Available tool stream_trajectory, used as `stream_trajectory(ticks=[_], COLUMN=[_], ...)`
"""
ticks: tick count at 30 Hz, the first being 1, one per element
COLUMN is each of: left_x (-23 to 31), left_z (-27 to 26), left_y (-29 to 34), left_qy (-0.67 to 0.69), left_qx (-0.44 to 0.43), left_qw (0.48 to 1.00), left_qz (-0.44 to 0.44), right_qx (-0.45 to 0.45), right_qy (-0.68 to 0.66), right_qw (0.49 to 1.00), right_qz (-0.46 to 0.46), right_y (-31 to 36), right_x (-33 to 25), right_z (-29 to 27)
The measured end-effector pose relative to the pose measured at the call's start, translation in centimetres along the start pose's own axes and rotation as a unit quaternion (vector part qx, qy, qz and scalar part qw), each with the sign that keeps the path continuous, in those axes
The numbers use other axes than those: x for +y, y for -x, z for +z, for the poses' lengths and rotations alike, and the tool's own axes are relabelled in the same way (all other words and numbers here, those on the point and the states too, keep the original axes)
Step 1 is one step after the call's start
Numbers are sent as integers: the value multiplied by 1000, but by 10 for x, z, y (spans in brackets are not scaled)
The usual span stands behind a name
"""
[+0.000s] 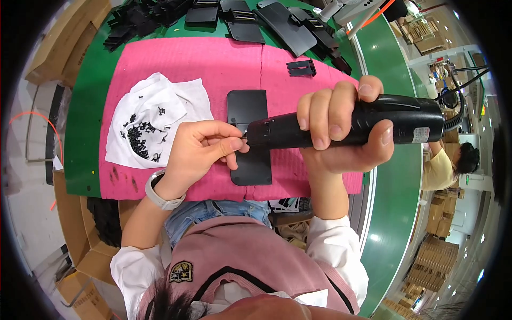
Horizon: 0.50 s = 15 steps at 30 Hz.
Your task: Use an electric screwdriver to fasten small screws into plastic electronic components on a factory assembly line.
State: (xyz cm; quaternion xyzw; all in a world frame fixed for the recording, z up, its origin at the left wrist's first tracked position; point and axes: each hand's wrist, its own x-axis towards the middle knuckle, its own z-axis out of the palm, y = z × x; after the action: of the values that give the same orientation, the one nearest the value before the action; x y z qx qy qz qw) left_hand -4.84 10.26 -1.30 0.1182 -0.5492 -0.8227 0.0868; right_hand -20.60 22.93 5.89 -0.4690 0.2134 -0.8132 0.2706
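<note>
My right hand (341, 120) is wrapped round a black electric screwdriver (405, 120), held nearly level with its tip toward the left. At that tip, my left hand (205, 149) has thumb and forefinger pinched together; whatever sits between them is too small and hidden to make out. Below both hands a flat black plate (249, 168) with rounded corners lies on the pink mat (144, 58). Part of the plate is covered by the screwdriver and my left fingers. Left of it, many small black screws (140, 141) lie heaped on a white cloth (186, 96).
A small black bracket (301, 68) lies at the mat's far right. Along the far edge of the green table (85, 128) are more black plates (285, 26) and a pile of black parts (136, 21). Cardboard boxes (96, 240) stand at the left. Another person (442, 165) is at the right.
</note>
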Motion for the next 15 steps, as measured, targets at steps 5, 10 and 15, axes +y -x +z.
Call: stream_trajectory(ticks=[5,10,15], left_x=[11,-5,-8], left_z=[15,16,16], left_y=[0,-4,-5], left_qy=[-245,-445,-470], left_qx=[13,87,83], left_qw=[960,866,851], left_qz=[135,209,219], right_qx=[28,-9,-12], right_qy=[-8,106,148], right_qw=[998,993,986], right_qz=[48,59,74], right_y=[-4,-3,-2], right_x=[-14,-15,-9], right_z=[-9,-21,-21])
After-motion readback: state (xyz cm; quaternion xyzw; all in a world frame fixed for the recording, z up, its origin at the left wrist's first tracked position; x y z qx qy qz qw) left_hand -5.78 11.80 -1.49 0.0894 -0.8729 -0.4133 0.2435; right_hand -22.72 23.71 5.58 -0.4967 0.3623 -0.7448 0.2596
